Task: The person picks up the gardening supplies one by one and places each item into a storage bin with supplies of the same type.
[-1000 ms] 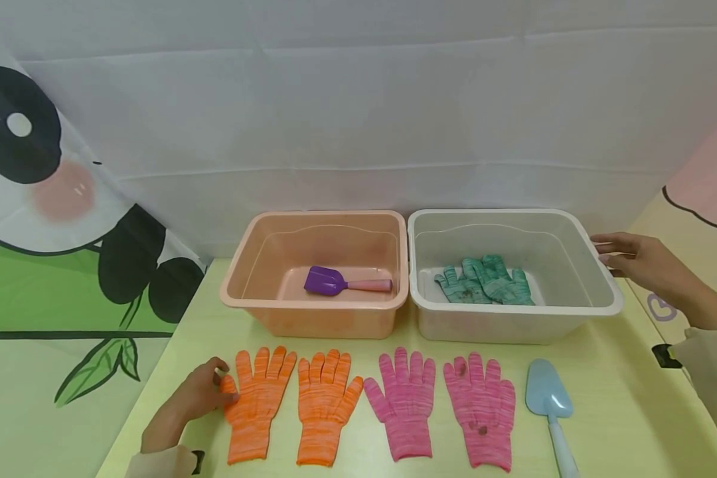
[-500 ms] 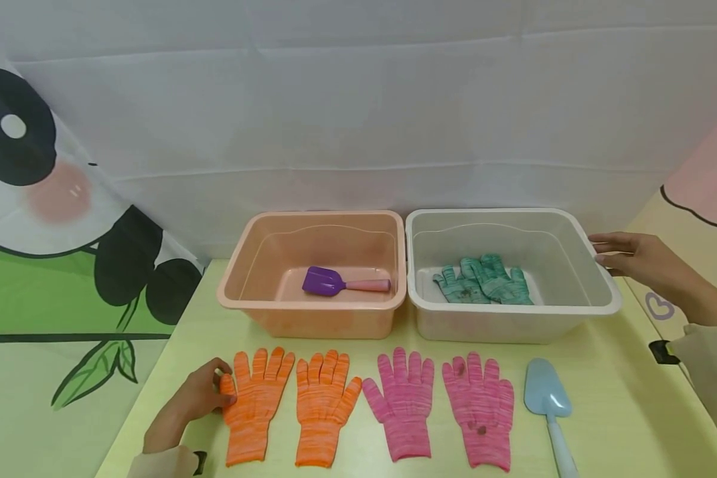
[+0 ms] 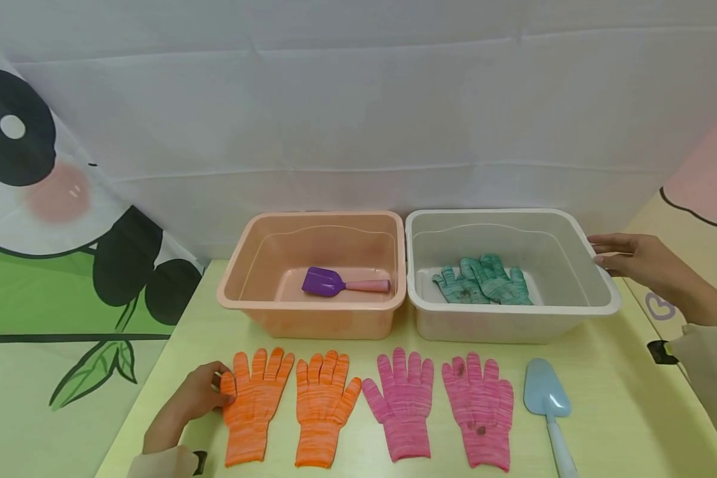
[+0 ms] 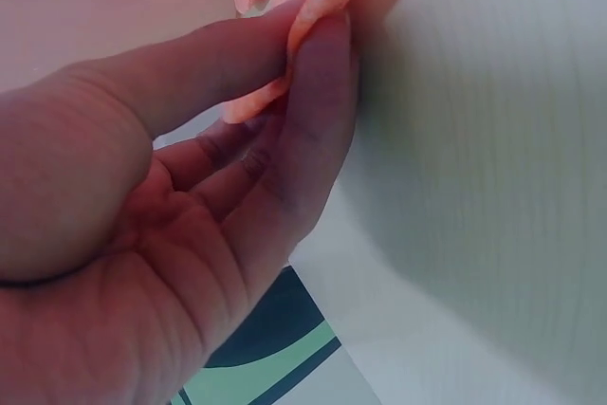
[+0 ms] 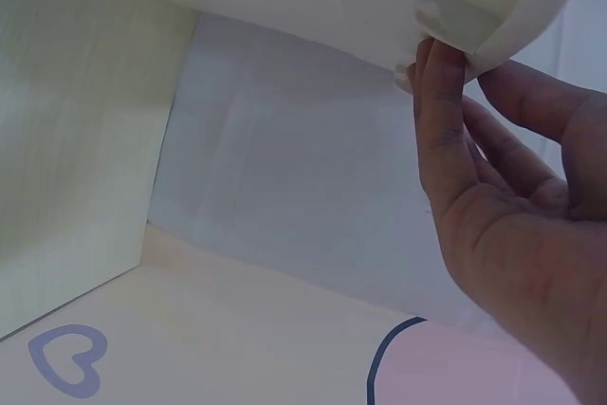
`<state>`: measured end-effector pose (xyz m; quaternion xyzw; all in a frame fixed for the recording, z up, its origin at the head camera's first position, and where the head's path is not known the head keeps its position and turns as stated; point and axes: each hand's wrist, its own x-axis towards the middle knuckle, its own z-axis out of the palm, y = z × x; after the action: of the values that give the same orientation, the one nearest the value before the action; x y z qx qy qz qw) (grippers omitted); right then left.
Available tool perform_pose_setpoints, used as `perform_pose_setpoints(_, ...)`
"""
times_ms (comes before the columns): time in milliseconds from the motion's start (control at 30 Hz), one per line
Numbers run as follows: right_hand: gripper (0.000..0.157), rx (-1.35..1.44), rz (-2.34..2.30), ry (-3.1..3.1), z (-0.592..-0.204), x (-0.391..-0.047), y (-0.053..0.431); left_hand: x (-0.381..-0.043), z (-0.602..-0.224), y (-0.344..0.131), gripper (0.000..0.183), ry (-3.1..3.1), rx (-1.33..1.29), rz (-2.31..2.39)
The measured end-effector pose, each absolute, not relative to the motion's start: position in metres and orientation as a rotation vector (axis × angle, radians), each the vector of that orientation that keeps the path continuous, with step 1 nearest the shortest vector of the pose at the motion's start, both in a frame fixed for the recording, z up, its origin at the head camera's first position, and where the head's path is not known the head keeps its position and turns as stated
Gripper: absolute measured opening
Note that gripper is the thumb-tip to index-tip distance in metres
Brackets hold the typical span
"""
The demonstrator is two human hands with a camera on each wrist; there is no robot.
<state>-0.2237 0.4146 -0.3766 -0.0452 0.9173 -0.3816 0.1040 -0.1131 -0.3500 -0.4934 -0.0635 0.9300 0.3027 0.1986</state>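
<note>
At the left of the head view, my left hand [image 3: 200,392] pinches the thumb edge of an orange knit glove [image 3: 252,411]. The left wrist view shows the orange fabric [image 4: 318,7] between thumb and forefinger. A second orange glove [image 3: 322,411] lies flat beside it. My right hand [image 3: 645,262] grips the right rim of a white plastic tub [image 3: 514,324]; in the right wrist view, fingers [image 5: 441,111] reach under the tub's rim [image 5: 541,16] with the thumb against its edge. Inside that tub lie stained green gloves [image 3: 484,280].
A peach tub [image 3: 322,321] holding a purple scoop [image 3: 325,282] with a pink handle stands left of the white one. Two pink gloves [image 3: 406,411], the right one stained, and a light blue trowel [image 3: 548,392] lie along the front of the pale yellow table [image 3: 621,411].
Almost nothing differs. The whole head view has shifted very slightly; both hands keep their places on the glove and the tub rim.
</note>
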Motion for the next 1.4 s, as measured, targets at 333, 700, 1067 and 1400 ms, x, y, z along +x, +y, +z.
perform_pose_setpoints(333,0.064,-0.123,-1.154,2.691,-0.378,-0.223,0.415,-0.118,-0.493,-0.349,0.024,2.590,-0.189,0.893)
perform_pose_setpoints(700,0.064,-0.128,-1.151,2.687,-0.380,-0.223,0.418,-0.118,-0.481,-0.346,0.020,2.561,-0.051,1.099)
perform_pose_setpoints(1067,0.064,-0.122,-1.137,2.688,-0.380,-0.223,0.418,-0.117,-0.460,-0.340,0.022,2.525,0.087,1.224)
perform_pose_setpoints(1400,0.066,-0.099,-1.140,2.663,-0.376,-0.222,0.416,-0.119,-0.440,-0.329,0.018,2.514,0.169,1.254)
